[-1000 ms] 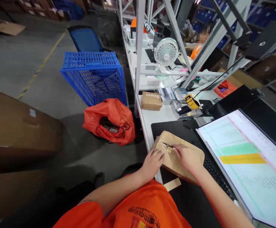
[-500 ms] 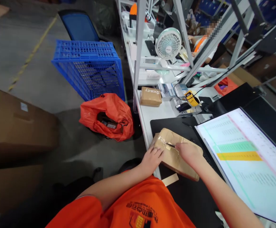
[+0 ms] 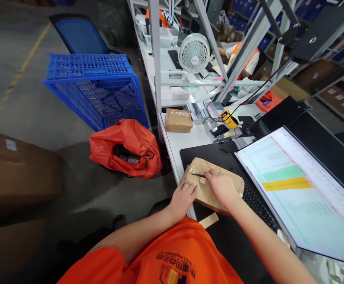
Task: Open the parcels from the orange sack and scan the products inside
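Head view: taped kraft-paper parcel (image 3: pixel 203 195)

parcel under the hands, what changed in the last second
The right hand drew the small dark tool slightly leftward across the taped brown paper parcel, and the view swung too. The left hand stayed resting on the parcel; nothing was let go.
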A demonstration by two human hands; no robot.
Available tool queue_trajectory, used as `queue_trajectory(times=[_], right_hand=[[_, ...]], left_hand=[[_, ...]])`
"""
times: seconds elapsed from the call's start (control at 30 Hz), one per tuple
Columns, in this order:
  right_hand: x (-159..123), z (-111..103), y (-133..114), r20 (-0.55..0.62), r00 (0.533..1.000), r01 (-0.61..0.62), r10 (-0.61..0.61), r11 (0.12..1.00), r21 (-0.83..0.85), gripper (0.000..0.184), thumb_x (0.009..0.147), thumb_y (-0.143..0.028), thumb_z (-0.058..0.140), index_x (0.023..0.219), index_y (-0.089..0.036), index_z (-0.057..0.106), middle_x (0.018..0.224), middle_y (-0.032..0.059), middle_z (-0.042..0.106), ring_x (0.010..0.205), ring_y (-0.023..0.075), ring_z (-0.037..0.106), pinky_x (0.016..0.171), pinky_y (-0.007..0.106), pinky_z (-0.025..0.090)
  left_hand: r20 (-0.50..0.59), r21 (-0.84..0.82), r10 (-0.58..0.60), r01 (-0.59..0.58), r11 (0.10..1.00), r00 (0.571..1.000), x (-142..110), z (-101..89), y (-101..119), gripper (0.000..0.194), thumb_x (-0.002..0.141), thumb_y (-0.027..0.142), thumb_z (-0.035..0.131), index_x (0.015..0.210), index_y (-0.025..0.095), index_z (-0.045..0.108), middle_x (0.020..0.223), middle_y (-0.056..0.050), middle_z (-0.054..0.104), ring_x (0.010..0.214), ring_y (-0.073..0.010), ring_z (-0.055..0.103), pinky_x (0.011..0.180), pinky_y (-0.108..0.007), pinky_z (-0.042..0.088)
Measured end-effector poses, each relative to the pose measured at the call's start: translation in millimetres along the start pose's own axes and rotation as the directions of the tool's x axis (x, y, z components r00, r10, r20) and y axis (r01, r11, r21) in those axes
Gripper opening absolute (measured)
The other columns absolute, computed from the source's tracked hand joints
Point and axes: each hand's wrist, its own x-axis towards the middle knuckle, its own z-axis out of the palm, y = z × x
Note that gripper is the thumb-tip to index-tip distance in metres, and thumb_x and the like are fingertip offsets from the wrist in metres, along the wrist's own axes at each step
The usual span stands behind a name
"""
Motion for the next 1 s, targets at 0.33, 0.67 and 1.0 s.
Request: queue_trajectory(times=[0.33,0.67,1.0], right_hand=[[10,-3,-2,0.042,0.983,0.178,-0.177,0.984,-0.029,0.05,0.094,-0.006,0.038,0.141,-0.011,0.056,0.107,0.0148,0.071,0.093,0.025,0.07,0.074,0.032,0.054],[-26,13,25,0.082,0.99,0.123,-0.116,0.988,-0.092,0.054,0.092,-0.004,0.038,0.142,-0.012,0.057,0.1,0.0161,0.072,0.088,0.0273,0.071,0.068,0.035,0.055],[-69,31,57,0.1,0.995,0.022,0.001,0.973,-0.229,0.053,0.093,-0.004,0.04,0.142,-0.012,0.057,0.098,0.0125,0.072,0.084,0.0253,0.071,0.062,0.035,0.054]], left_hand=[[-0.028,0.01,0.01,-0.009,1.0,1.0,-5,0.7,0,0.032,0.1,0.011,0.048,0.127,0.018,0.062,0.111,-0.007,0.071,0.103,-0.021,0.064,0.104,-0.042,0.051],[0.066,-0.091,-0.017,0.023,0.996,0.998,4,-15.9,0,0.025,0.094,0.017,0.064,0.119,0.017,0.066,0.104,-0.006,0.07,0.095,-0.0213,0.063,0.105,-0.043,0.05],[0.232,-0.227,0.053,0.001,0.974,0.971,54,-34.5,-8,0.08,0.058,0.037,0.096,0.124,0.014,0.058,0.138,-0.018,0.06,0.132,-0.0355,0.055,0.124,-0.053,0.031]])
